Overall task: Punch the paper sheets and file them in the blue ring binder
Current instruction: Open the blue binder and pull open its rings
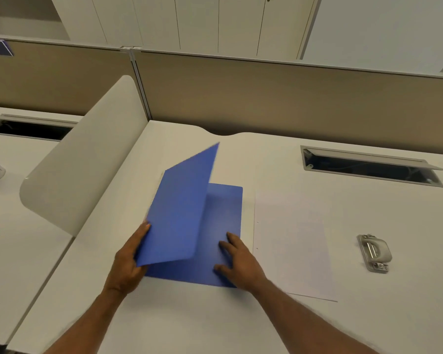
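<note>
The left hand [131, 261] is gripping the blue binder's [223, 251] raised cover [182, 213]; the right hand [237, 261] is pressing spread fingers flat inside, paper [292, 246] lying beside.

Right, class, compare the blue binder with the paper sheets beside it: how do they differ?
The binder is blue; the paper sheets are white. The binder is part open, one cover raised, while the sheets lie flat. The left hand grips the binder's raised cover and the right hand presses its lower cover; nothing touches the sheets. Both rest on the desk.
</note>
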A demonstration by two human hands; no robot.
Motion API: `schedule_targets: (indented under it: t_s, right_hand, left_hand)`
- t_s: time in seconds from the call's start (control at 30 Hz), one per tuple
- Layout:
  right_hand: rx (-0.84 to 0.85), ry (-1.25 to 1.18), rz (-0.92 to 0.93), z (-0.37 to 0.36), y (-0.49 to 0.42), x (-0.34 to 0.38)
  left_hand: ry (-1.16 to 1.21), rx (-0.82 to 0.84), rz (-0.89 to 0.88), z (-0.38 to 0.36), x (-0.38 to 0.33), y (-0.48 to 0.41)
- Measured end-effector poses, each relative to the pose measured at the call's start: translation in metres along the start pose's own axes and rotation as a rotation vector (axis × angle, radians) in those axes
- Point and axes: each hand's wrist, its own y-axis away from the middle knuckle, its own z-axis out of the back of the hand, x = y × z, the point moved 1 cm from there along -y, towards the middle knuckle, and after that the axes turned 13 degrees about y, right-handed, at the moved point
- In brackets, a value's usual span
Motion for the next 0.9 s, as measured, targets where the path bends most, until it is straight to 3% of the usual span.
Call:
schedule_targets:
  t_s: [0.13,0.23,0.43,0.53,0.6,0.67,0.77,0.83,0.9]
  right_hand:
    - [-0.054,0.071,-0.033,-0.01,0.002,-0.001]
    - [-0.093,0.095,-0.072,-0.012,0.004,-0.001]
    - [-0.08,0.107,-0.111,-0.011,0.004,-0.003]
    - [-0.068,0.087,-0.122,-0.008,0.004,-0.002]
    - [-0.066,0.084,-0.125,-0.007,0.003,-0.001]
    - [-0.063,0.081,-0.127,-0.005,0.004,0.0]
    - [-0.054,0.094,-0.136,-0.003,0.004,0.001]
    - [-0.049,0.128,-0.144,-0.001,0.002,0.002]
    - [-0.047,0.183,-0.15,0.004,-0.002,0.006]
  left_hand:
    - [0.269,-0.517,0.167,-0.001,-0.006,0.005]
    - [0.407,-0.799,0.307,0.002,-0.005,0.005]
    - [0.384,-1.028,0.442,0.013,0.009,0.009]
    - [0.328,-1.145,0.436,0.014,0.002,0.013]
    - [0.212,-1.221,0.339,0.011,-0.007,0.016]
    - [-0.024,-1.127,0.173,0.005,-0.004,0.02]
    - [-0.285,-0.761,0.02,-0.019,-0.005,0.017]
    - [-0.25,-0.528,0.073,-0.036,-0.009,0.009]
    - [-0.214,-0.404,0.198,-0.046,-0.006,-0.003]
